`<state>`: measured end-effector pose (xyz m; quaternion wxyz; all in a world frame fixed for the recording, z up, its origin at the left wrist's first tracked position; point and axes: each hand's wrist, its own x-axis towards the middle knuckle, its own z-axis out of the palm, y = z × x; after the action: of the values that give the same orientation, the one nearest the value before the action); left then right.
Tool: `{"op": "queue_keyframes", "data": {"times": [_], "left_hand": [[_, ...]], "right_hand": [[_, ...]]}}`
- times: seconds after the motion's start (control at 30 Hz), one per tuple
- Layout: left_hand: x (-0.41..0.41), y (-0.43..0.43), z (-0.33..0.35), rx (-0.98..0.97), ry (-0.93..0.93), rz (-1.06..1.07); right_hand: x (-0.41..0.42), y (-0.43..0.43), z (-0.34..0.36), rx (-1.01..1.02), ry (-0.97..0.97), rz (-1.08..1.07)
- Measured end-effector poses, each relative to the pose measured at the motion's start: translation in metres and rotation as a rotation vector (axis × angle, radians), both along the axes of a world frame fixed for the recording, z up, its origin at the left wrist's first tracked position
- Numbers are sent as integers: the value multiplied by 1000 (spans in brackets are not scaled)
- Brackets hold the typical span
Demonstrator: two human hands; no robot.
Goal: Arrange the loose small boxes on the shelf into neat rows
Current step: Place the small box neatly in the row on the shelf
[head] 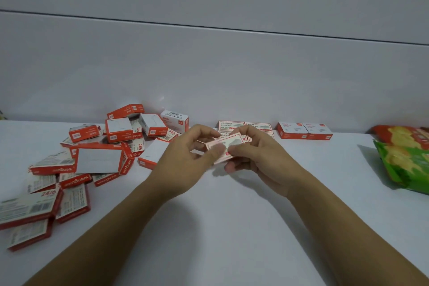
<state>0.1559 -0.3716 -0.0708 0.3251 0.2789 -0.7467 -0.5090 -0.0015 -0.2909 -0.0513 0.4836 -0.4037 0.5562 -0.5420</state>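
Holding one small box (224,149) up between both hands, label side facing me. It's a bit blurry, so don't ask me to read the print. Left hand (185,155) pinches one end with thumb and fingertips, and right hand (257,158) does the same at the other end, fingers curled round the edge. So both hands are closed on the same box, nothing slack. Going by the shadow under it, it looks lifted just clear of the shelf (232,227). My guess at why two hands: it's flat and light, and pinching both ends makes it easy to square it up and get the label the right way round before setting it down.

Just beyond the grip, up against the wall (209,65), sits the started row (245,126) of flat boxes, labels up, edges touching. That's where this one looks headed, so holding it right in front of that spot makes sense. Further right of the grip there's a pair of boxes (304,131) side by side, then a snack bag (405,160) well apart from everything. Off to the left of the grip is the loose pile (99,158), boxes tipped every which way and overlapping, so I'd say there's loads left to sort
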Motion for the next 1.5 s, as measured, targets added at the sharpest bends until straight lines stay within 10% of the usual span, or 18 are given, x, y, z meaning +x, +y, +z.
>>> {"op": "queue_keyframes", "data": {"times": [0.13,0.3,0.53,0.73,1.5], "left_hand": [[2,1,-4,-348,-170,60],[2,-6,-6,-285,-226,76],[-2,-4,-8,-341,-431,-16],[-1,-4,-4,-376,-600,-7],[1,-15,-7,-462,-693,31]], "right_hand": [[0,-1,-3,10,3,-53],[-9,2,-4,-71,857,-65],[-21,3,-4,-37,1314,-35],[-29,-1,-12,195,1319,-14],[-27,-22,-28,20,1457,-55]]}}
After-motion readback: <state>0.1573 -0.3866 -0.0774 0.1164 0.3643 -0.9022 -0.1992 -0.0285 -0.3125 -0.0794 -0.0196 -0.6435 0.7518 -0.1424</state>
